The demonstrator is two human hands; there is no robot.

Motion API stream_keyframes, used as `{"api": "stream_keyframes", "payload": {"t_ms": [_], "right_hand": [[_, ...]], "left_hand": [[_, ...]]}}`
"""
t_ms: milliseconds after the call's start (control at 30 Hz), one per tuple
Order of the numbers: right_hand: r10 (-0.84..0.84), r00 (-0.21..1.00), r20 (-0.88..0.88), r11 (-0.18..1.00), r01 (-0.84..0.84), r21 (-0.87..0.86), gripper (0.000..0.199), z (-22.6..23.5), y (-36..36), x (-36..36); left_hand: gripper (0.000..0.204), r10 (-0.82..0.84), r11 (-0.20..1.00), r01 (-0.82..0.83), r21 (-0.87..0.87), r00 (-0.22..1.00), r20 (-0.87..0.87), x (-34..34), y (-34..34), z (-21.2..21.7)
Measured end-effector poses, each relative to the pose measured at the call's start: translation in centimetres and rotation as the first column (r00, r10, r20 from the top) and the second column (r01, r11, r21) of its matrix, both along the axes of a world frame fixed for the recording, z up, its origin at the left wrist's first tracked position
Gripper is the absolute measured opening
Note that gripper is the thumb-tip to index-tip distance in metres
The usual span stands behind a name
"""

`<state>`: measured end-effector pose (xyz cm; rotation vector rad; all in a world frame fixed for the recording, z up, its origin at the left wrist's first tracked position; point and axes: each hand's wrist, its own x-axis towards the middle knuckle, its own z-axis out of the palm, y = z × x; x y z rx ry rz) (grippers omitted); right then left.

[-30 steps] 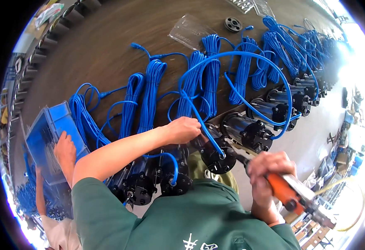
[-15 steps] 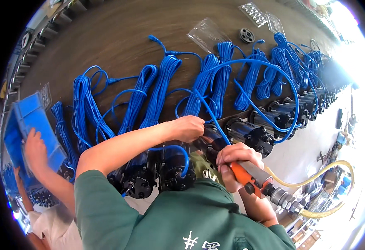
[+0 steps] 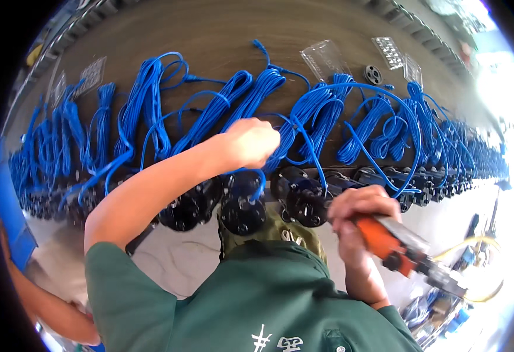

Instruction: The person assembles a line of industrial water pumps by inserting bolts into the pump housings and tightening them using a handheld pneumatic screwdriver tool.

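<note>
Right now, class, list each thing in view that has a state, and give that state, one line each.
Left hand: closed in a fist on a blue cable.
Right hand: gripping the orange tool.
Cable bundles: coiled, lying on the bench.
Black motors: lined up along the bench edge.

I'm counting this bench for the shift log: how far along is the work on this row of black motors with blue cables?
Done: cannot tell; the black motors along the bench edge all look alike, each with a blue cable bundle behind it. In hand: the left hand grips a blue cable above a middle motor, and the right hand holds an orange power screwdriver close by. Left: unclear; nothing visibly marks finished units.
</note>
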<state>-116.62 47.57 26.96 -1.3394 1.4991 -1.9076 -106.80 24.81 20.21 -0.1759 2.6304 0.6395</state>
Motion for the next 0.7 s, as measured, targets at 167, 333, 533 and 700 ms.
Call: {"api": "stream_keyframes", "payload": {"t_ms": [167,333,533,700], "right_hand": [[0.163,0.986,0.017,0.987,-0.163,-0.017,0.027,3.5,5.1,-2.5],[0.218,0.971,0.101,0.975,-0.212,-0.064,0.025,1.1,8.1,-3.5],[0.353,0.934,0.055,0.930,-0.344,-0.130,0.026,0.6,11.1,-3.9],[0.392,0.915,0.091,0.919,-0.386,-0.081,0.030,-1.9,10.5,-3.2]], "left_hand": [[0.007,0.474,0.815,-0.579,0.024,0.642,-0.602,6.2,10.5,6.8],[0.018,0.998,-0.004,-0.448,0.894,0.057,0.033,7.6,25.9,-0.1],[0.025,0.428,-0.831,0.462,0.309,0.178,0.886,-1.3,32.5,-14.9],[0.016,0.363,-0.729,0.657,0.192,0.133,0.922,-5.8,32.1,-16.6]]}}
